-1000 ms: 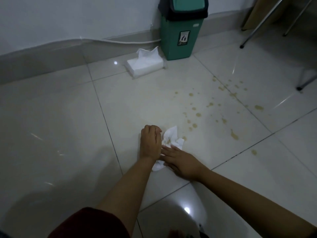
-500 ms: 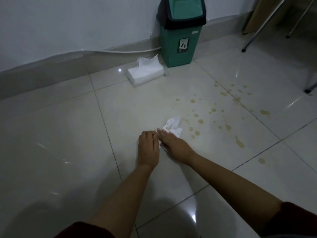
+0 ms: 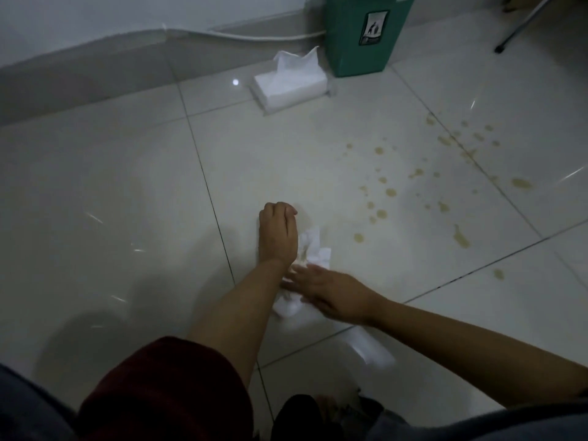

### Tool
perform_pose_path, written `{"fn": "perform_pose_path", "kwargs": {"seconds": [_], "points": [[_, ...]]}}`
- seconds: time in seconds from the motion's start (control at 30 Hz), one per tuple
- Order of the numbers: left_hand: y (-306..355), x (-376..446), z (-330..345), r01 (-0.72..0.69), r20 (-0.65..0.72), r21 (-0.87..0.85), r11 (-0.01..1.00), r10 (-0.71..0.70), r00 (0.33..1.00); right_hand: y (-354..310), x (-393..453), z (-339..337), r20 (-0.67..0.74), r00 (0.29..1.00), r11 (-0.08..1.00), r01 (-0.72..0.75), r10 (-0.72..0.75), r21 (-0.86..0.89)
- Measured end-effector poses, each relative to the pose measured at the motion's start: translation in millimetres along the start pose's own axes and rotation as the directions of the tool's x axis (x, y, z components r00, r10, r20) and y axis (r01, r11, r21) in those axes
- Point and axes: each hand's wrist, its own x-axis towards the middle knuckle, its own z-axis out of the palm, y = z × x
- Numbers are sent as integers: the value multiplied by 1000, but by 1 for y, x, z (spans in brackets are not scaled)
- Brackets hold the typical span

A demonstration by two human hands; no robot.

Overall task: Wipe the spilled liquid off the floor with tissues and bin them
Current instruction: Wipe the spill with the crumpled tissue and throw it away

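Bin label shows a figure, wording illegible

bin top cut off | tissue partly under hands

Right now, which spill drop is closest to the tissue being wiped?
The lone round drop just right of the crumpled tissue under the left hand. The other drops lie farther up and right, toward the green bin.
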Motion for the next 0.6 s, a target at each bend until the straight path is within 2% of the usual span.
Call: {"fn": "perform_pose_path", "kwargs": {"seconds": [0.07,0.13,0.2,0.27,0.33,0.43,0.6], "points": [[1,1,1,-11,4,-12,1000,11,1000,1,-9,-4,85,990,993,113,-111,-20],[3,1,2,-27,15,-3,1000,27,1000,7,-7,-14,137,978,986,163,-157,-36],[4,-1,2,-38,30,27,999,37,999,13,1,-22,92,992,995,95,-90,-42],[3,-6,3,-42,43,47,998,40,998,16,7,-27,9,998,998,-56,56,-3],[3,-9,1,-42,66,41,998,39,997,17,13,-27,-44,992,993,-118,119,23],[8,-9,-6,-74,123,48,996,68,990,12,7,-27,-46,996,996,-77,79,37],[19,6,-24,-96,135,53,994,88,987,4,-33,-41,52,999,992,4,-10,123]]}}
